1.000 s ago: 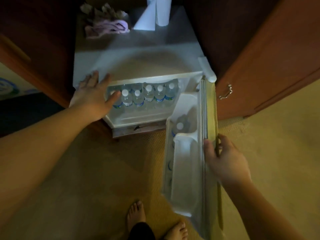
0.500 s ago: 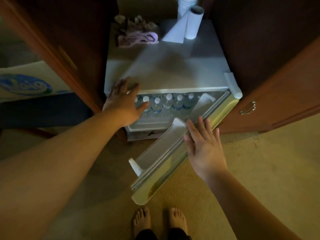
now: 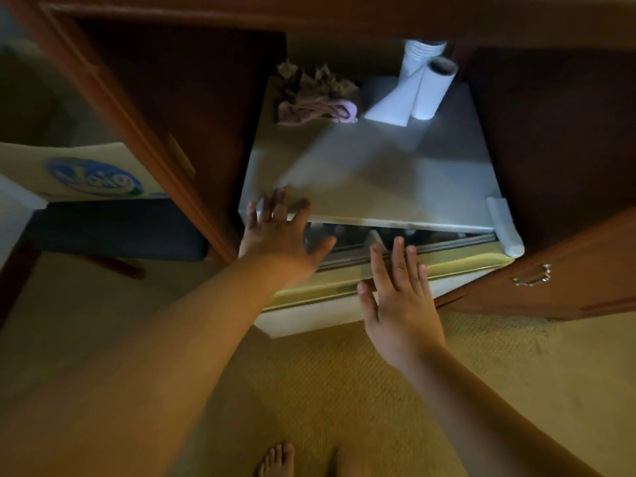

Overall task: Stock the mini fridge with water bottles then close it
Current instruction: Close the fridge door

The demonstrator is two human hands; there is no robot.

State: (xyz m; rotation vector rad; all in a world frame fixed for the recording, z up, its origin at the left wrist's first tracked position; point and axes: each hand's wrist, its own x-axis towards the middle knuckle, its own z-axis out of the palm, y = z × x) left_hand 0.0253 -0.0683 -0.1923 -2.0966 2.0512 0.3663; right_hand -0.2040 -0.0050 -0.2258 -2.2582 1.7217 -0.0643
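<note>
The mini fridge point(image 3: 371, 173) sits in a wooden cabinet, its door point(image 3: 457, 261) nearly shut, hinged at the right front corner, a dark wedge of gap widest at the left. The door's long axis runs left-right just ahead of my right hand point(image 3: 401, 304), fingers straight and flat on its top edge. My left hand point(image 3: 280, 234), spread and holding nothing, rests at the top's front-left corner. I judge the right nearer for the final push. The carton point(image 3: 93, 177) bears a blue logo I can't read.
</note>
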